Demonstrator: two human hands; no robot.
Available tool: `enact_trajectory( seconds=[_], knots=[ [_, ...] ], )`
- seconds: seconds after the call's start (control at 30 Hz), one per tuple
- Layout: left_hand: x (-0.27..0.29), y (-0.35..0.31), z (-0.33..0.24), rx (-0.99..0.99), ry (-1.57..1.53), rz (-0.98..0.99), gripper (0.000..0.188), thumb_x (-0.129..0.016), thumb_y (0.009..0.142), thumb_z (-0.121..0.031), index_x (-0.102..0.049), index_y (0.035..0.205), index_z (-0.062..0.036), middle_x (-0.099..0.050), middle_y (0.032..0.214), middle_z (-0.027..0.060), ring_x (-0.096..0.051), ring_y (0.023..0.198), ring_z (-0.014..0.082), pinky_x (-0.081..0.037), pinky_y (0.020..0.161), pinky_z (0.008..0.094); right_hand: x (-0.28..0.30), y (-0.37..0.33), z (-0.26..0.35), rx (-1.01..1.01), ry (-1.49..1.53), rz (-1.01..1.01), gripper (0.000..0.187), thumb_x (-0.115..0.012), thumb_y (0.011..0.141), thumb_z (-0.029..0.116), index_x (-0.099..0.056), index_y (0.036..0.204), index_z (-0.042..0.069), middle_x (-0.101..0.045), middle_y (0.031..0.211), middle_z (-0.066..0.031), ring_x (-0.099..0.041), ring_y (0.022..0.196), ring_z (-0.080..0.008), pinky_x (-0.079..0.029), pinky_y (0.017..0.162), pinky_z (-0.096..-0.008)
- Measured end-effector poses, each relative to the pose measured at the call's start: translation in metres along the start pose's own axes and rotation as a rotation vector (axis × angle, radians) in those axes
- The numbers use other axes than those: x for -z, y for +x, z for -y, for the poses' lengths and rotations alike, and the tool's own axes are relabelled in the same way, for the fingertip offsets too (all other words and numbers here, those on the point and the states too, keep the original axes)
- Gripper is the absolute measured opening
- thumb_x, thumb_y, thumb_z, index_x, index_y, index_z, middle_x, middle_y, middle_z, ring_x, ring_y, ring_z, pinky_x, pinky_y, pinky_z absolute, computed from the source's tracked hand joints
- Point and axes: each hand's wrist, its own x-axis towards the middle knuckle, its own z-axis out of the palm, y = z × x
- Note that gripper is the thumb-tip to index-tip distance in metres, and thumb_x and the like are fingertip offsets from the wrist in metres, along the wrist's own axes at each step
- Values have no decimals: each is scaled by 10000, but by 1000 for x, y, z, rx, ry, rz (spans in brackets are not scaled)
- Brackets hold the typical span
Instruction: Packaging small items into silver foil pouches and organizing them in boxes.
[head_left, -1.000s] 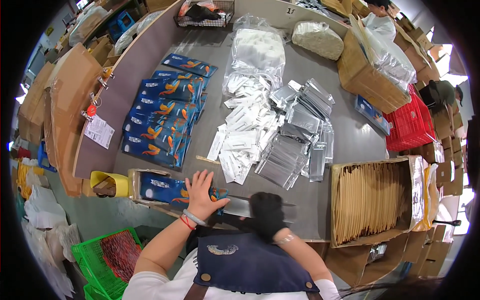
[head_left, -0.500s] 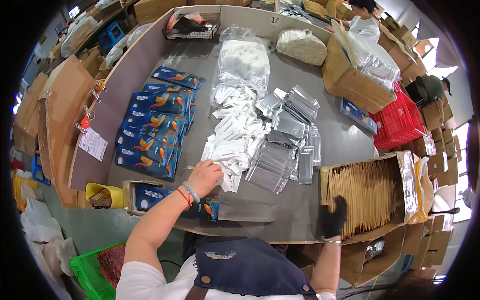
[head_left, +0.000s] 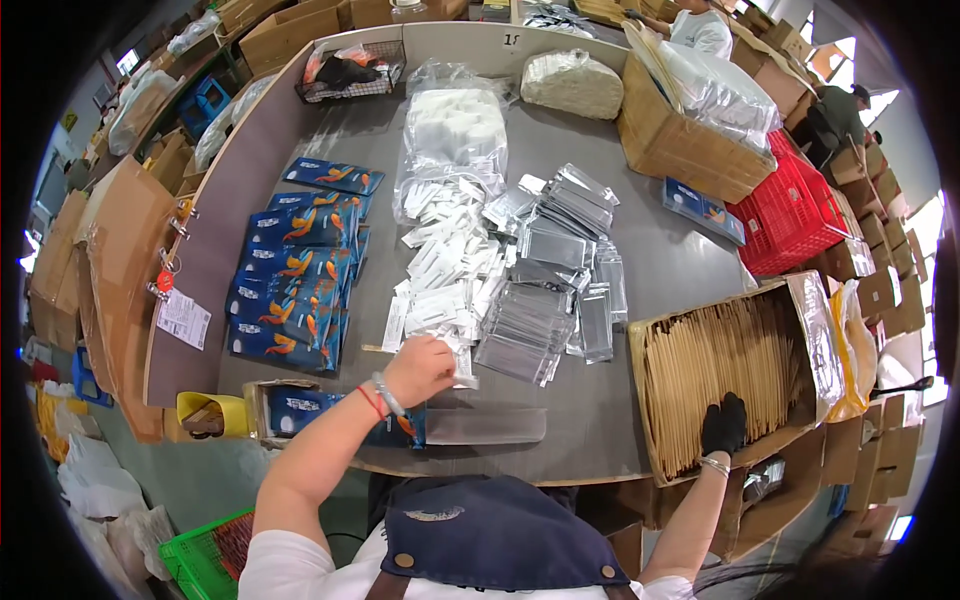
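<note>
My left hand point(head_left: 420, 370) has its fingers curled and pressed together at the near end of a heap of small white packets point(head_left: 445, 260). What lies between its fingertips is hidden. My right hand point(head_left: 724, 424), in a black glove, rests with fingers stretched out on a tight row of thin brown card-like pieces point(head_left: 715, 370) in an open cardboard box point(head_left: 655, 440). Clear flat sleeves point(head_left: 525, 325) are stacked beside the white heap. Below my left hand, a blue printed pouch point(head_left: 395, 430) lies partly under my forearm, with a translucent strip point(head_left: 487, 426) to its right.
Blue pouches point(head_left: 295, 270) overlap in a column on the left. At the back are a wire basket point(head_left: 350, 75), a wrapped bundle point(head_left: 570, 85) and a cardboard box point(head_left: 690, 140). A red crate point(head_left: 790, 215) stands right; a yellow container point(head_left: 212, 415) is near left.
My right hand has moved from the box's left edge onto the brown pieces. My left hand has shifted slightly toward the near edge of the white heap. The view has turned a little.
</note>
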Motion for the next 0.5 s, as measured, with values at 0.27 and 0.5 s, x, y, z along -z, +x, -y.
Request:
enact_trajectory(
  seconds=[0.27, 0.5],
  knots=[
    [-40, 62, -37, -56, 203, -252, 341, -803, 639, -194, -601, 907, -138, -557, 1003, 6, -518, 998, 219, -389, 841, 372, -5, -3, 1, -87, 24, -17, 270, -516, 940, 199, -603, 1064, -24, -602, 1071, -198, -570, 1016, -377, -458, 898, -439],
    [-38, 59, -38, -14, 125, -111, 353, -806, 650, -205, -605, 932, -141, -558, 974, 19, -523, 964, 222, -384, 823, 387, 8, -25, 28, -142, 512, -241, 308, -518, 981, 205, -591, 1107, -66, -639, 1069, -179, -604, 1002, -293, -473, 885, -364]
  ],
)
